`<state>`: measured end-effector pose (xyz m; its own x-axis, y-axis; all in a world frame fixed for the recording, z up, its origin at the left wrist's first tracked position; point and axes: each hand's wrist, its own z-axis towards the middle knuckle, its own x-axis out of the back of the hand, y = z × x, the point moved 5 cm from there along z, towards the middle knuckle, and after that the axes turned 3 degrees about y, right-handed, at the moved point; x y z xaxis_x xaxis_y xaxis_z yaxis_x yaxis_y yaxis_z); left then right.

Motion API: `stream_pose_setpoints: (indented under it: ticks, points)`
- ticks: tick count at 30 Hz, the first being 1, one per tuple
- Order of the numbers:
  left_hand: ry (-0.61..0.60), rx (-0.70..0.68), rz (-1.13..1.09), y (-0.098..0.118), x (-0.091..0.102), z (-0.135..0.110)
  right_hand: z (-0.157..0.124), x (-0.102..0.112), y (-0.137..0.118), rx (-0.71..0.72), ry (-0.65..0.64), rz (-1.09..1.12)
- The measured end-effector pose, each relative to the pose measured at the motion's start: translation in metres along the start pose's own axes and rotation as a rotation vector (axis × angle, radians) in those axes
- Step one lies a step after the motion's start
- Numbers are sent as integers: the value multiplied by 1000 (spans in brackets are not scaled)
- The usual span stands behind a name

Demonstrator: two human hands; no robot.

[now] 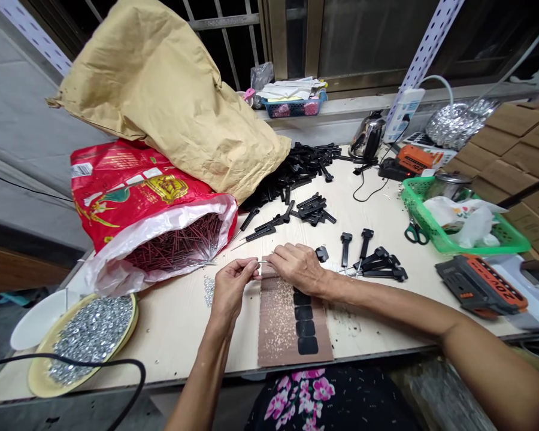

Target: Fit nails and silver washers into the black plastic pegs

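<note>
My left hand (236, 280) pinches one end of a thin silvery metal rod (263, 261) between thumb and fingertips. At the rod's other end, the closed fingers of my right hand (296, 266) cover whatever else they grip. A black plastic head (322, 254) shows just past the right hand; I cannot tell whether it is held. Below both hands lies a brown board (276, 347) dotted with pale specks, with a column of black square pads (306, 345) on it. Small clear or silvery bits (209, 291) lie beside my left hand. Black T-shaped pieces with metal rods (379, 263) rest to the right.
At left, a red bag (117, 173) spills dark red rods, beside a yellow bowl (128, 335) of silvery bits. A paper sack (170, 90) leans above black pieces (312, 161). Rightward are scissors (417, 233), a green basket (494, 246) and a 20V battery (483, 284).
</note>
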<state>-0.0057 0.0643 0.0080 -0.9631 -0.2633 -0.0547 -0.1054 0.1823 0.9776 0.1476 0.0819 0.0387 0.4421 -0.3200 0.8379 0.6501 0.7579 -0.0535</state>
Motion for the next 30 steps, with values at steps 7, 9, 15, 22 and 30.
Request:
stream_pose_setpoints:
  ticks: [7, 9, 15, 22, 30]
  points:
    - [-14, 23, -11, 0, -3, 2, 0, 0, 10, -190, -131, 284]
    - [-30, 34, -10, -1, -4, 2, 0, 1, 10, -168, -115, 269]
    - [-14, -7, 65, -3, -5, 1, -2, -2, 9, -173, -156, 241]
    - [-94, 56, 41, -8, -19, -4, -20, 12, 31, -287, -158, 444]
    - [-24, 10, 205, -24, -20, -17, -71, 15, 77, -220, -205, 157]
